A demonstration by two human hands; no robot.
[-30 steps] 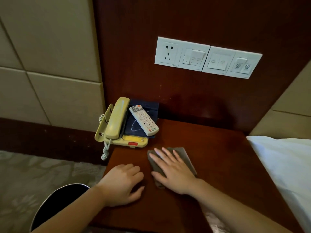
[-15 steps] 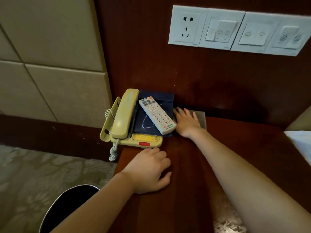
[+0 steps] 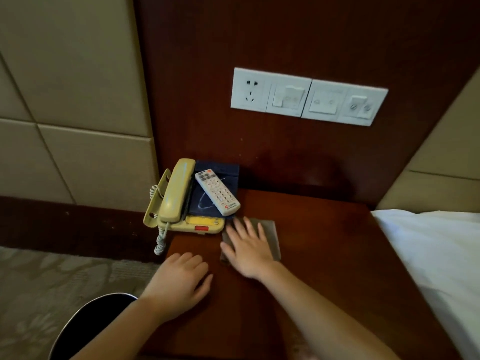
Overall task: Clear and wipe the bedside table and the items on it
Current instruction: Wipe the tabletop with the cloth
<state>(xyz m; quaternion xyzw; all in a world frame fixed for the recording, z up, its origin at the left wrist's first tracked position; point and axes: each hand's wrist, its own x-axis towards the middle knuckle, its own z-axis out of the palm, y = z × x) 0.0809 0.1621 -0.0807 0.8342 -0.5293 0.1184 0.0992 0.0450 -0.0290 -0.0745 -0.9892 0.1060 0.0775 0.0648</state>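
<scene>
Right hand (image 3: pixel 248 249) flat, fingers spread, pressing grey cloth (image 3: pixel 271 236) on table (image 3: pixel 337 255), just near-right of corded phone (image 3: pixel 179 201) at far-left corner. Remote (image 3: pixel 217 193) lies on dark folder (image 3: pixel 220 169) over phone. Left hand (image 3: pixel 179 281) rests on table's near-left edge, fingers loosely curled.
</scene>
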